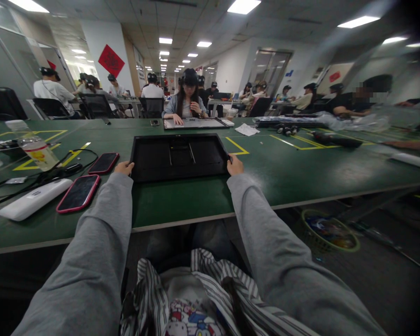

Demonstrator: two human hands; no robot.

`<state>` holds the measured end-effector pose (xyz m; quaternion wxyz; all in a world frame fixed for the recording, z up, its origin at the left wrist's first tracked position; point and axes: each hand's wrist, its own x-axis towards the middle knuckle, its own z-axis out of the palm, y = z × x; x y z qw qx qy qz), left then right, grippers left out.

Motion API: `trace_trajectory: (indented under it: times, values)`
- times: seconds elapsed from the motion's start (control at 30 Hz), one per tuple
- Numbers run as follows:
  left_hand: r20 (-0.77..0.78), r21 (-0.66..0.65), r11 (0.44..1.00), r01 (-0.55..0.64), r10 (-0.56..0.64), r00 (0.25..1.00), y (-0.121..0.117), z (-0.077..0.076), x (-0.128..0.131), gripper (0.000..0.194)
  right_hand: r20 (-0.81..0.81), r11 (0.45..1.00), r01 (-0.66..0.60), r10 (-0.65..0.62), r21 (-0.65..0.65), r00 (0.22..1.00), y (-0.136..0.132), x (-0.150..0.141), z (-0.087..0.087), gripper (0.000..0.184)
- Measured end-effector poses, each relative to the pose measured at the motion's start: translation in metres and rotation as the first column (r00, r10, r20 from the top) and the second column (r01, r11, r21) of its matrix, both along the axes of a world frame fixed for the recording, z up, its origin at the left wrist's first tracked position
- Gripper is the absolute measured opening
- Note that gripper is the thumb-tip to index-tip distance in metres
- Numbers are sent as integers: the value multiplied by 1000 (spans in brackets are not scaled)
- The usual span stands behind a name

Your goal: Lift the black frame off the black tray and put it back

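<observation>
A black rectangular panel with a raised rim (150,156), which looks like a monitor's back cover, is in front of me over the green table. Near its middle is a recessed rectangle with two thin light strips at its sides. My left hand (124,168) grips the panel's left edge, fingers closed around it. On the opposite edge, my right hand (234,165) is closed in the same way. The fingertips behind the rim are hidden. Whether the panel rests on the table or is slightly raised, I cannot tell.
Left on the green table (182,203) lie two red-cased phones (78,192), a white power bank (35,199), black cables and a plastic bottle (38,147). Across sits a person (189,100) with a flat panel. A power drill (336,139) and plastic wrap are right; a basket (329,231) stands below.
</observation>
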<state>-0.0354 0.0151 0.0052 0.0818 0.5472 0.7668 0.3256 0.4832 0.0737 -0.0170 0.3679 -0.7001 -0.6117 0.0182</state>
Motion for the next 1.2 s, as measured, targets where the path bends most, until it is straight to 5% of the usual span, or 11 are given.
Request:
trace_trajectory:
  times: [0.5, 0.8, 1.2]
  values:
    - [136, -62, 998, -9, 17, 990, 12, -9, -10, 46, -91, 999, -14, 17, 31, 996, 3, 7, -2, 52]
    - [137, -70, 997, -23, 32, 990, 10, -5, -10, 49, 29, 989, 138, -139, 46, 990, -8, -2, 6, 43]
    - [17, -89, 993, -80, 81, 997, -7, 6, 3, 55, 7, 999, 1, -2, 33, 1000, -2, 3, 2, 47]
